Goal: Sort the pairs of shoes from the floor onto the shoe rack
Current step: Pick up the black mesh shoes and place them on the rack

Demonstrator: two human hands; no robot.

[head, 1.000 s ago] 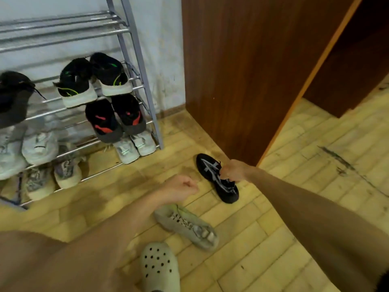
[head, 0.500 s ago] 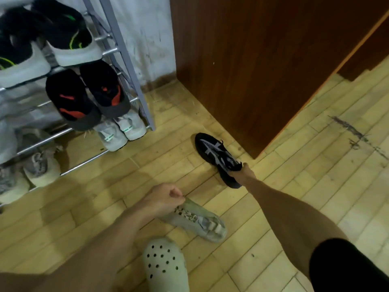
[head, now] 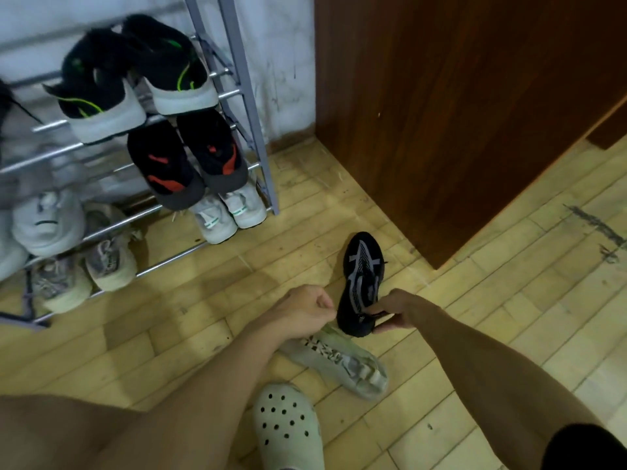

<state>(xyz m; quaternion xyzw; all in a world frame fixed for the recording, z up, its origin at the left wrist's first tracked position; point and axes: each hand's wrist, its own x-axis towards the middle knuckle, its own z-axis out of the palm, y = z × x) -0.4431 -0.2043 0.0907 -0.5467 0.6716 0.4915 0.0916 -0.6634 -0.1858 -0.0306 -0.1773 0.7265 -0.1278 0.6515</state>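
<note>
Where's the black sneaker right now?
Head view, centre-right: the black sneaker, heel gripped by the right hand, just beyond the beige sneaker.

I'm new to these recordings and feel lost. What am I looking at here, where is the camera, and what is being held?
There is no machine here: a person's two bare arms reach into view. The one picture comes from a camera worn on the head, looking down. The right hand grips a black shoe by its near end. The left hand is a closed fist beside it; nothing shows in it. On the wooden floor lie a beige sneaker and, nearest the camera, a pale clog with holes. At upper left a metal shoe rack already holds several pairs.
</note>
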